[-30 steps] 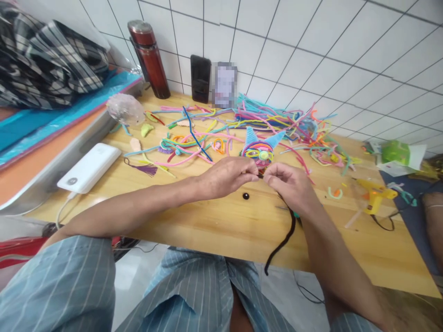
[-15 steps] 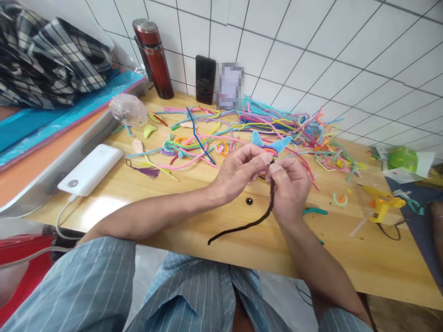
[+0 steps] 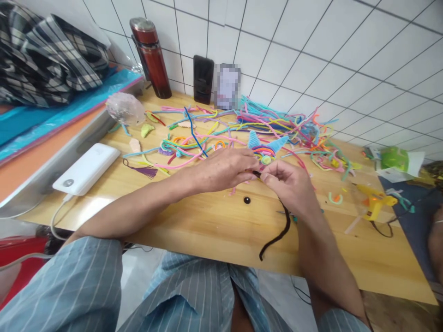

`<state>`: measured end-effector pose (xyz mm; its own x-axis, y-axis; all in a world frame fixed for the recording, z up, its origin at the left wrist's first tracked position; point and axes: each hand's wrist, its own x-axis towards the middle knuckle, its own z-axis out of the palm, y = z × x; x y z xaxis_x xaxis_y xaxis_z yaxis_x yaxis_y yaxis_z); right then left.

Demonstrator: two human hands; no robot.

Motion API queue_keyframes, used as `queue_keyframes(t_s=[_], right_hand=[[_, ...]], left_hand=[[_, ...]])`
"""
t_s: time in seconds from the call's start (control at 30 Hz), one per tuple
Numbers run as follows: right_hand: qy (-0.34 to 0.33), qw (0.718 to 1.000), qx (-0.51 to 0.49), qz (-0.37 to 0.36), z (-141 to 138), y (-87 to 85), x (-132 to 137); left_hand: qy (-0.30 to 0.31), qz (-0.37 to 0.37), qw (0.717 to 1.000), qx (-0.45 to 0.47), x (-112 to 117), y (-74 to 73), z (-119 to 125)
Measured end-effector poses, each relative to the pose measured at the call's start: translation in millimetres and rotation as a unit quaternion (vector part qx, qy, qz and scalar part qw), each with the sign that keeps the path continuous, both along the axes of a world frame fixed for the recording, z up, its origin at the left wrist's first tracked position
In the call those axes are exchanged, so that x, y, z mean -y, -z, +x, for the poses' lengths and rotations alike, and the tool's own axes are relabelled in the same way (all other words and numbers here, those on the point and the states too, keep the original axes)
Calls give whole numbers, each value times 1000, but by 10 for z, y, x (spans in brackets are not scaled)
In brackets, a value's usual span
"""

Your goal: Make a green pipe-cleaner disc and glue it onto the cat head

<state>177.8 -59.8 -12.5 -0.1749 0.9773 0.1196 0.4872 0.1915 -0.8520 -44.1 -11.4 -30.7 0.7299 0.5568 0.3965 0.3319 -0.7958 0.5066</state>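
Note:
My left hand [image 3: 224, 169] and my right hand [image 3: 289, 184] meet over the wooden table [image 3: 214, 226], both pinching one end of a black pipe cleaner [image 3: 277, 235]. Its free end trails down under my right wrist to the table's front edge. Just behind my fingers lies a small multicoloured pipe-cleaner figure with two blue pointed ears [image 3: 265, 150]. A small black bead [image 3: 247, 200] sits on the wood below my hands.
A heap of coloured pipe cleaners [image 3: 277, 124] covers the back of the table. A white power bank [image 3: 86, 168] lies at the left, a red flask [image 3: 152, 57] and a black phone [image 3: 202, 78] against the tiled wall, a yellow glue gun [image 3: 375, 203] at the right.
My hands rose with the black pipe cleaner swinging out to the left, then came back down; its tail now hangs toward the front edge under my right wrist.

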Motion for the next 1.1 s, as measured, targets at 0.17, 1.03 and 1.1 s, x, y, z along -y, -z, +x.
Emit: queue_keyframes(t_s=[0.17,1.03,1.1], right_hand=[[-13,998,65,14,40,33,-12],[116,987,-39,102,-81,164,24],[111,989,-29,95,-68,136,21]], left_hand=[[-46,60,993,-95,85,-5,41],[-48,155,984,68,-11,286,143],[-31,136,987,78,-36,244,135]])
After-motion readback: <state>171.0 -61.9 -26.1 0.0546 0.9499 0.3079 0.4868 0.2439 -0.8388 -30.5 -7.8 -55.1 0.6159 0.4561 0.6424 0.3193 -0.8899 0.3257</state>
